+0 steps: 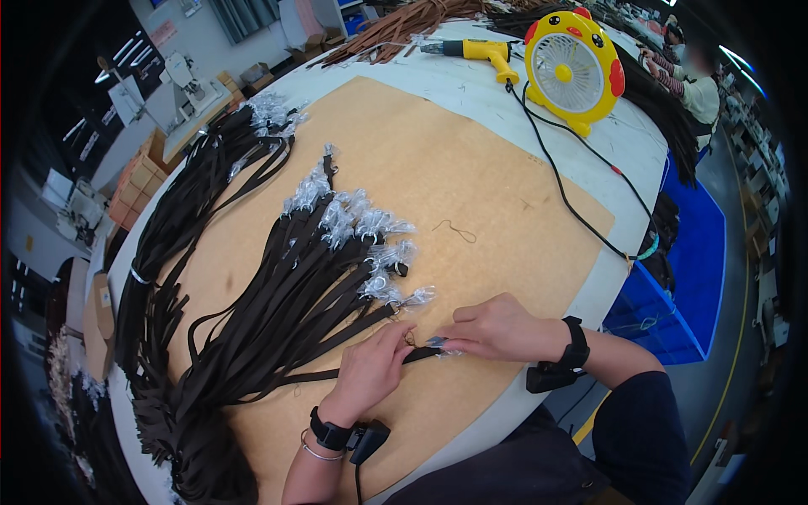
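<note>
My left hand (370,374) is closed in a pinch on a black strap (421,354), near the strap's end. A fine dark thread seems to show at its fingertips. My right hand (497,330) is closed too, thumb and fingers pinching a small grey-blue, shiny piece (435,342) whose kind I cannot make out. Clear plastic wrap (452,353) shows at the strap end just under the right fingertips. Left of my hands spreads a bundle of black straps (278,311), their ends covered in clear plastic wraps (337,215) with metal hardware partly visible.
A second bundle of black straps (172,219) lies at the left on the brown board (421,151). At the back are a yellow heat gun (484,50), a yellow chick-shaped fan (568,76) with a cable, and brown straps (396,29). A blue bin (703,278) stands right; another person (699,97) works beyond.
</note>
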`<state>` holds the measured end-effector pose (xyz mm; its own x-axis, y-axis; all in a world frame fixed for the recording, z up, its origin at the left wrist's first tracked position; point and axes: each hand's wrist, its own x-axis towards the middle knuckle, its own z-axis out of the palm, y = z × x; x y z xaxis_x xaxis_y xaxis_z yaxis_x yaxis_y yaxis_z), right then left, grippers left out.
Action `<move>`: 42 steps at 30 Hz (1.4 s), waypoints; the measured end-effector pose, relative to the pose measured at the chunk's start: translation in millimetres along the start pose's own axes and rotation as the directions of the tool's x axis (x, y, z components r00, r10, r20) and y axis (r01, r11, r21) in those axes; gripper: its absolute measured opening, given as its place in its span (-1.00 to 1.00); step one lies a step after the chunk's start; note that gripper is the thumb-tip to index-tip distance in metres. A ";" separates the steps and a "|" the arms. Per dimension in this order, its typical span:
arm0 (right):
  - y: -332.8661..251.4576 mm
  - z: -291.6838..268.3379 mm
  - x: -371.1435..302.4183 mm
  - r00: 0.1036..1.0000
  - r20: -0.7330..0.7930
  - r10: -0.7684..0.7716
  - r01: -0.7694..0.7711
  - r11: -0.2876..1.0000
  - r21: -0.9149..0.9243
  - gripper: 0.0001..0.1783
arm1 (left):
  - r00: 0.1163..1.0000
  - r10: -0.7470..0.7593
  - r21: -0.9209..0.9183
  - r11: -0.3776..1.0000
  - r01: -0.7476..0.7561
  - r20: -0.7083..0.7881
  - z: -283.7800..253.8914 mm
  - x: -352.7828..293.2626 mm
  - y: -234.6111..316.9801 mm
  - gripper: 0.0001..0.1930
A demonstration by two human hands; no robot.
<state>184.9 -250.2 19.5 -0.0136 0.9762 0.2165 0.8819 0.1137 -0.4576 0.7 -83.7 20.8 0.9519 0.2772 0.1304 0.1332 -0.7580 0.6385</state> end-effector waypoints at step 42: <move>-11.5 4.6 -15.9 0.944 0.172 0.280 -0.307 0.939 0.157 -0.67 | 0.991 0.120 0.177 0.978 -0.108 -0.059 -7.4 -16.7 -2.7 -0.76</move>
<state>172.8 -266.1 17.4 0.1532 0.9855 -0.0724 0.7582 -0.1642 -0.6310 -17.5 -81.9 22.6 0.9430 0.2186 0.2510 0.0763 -0.8761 0.4761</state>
